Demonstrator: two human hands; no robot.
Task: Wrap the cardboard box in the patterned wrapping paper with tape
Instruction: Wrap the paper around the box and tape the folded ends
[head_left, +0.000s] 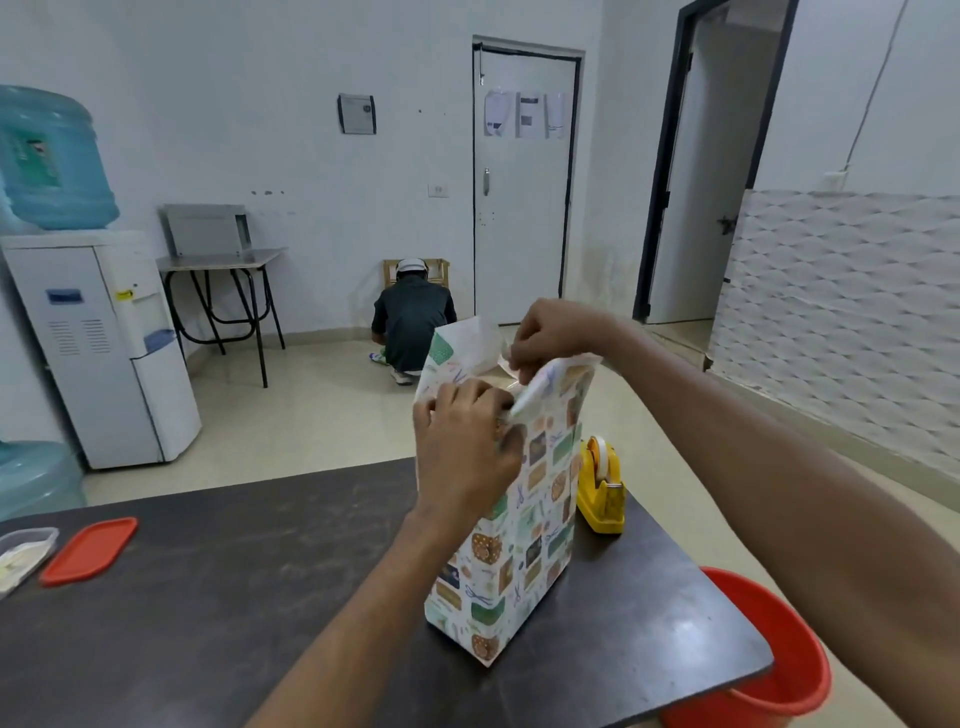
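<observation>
The cardboard box stands on end near the right edge of the tabletop, long axis vertical and open end up. It is sheathed in patterned wrapping paper, so only a sliver shows at the top. The left hand grips the near paper edge; the right hand pinches the far flap. A yellow tape dispenser sits just beside the box toward the far right corner. A red lid and a clear container lie at the left edge. A red bucket stands below the near right corner.
</observation>
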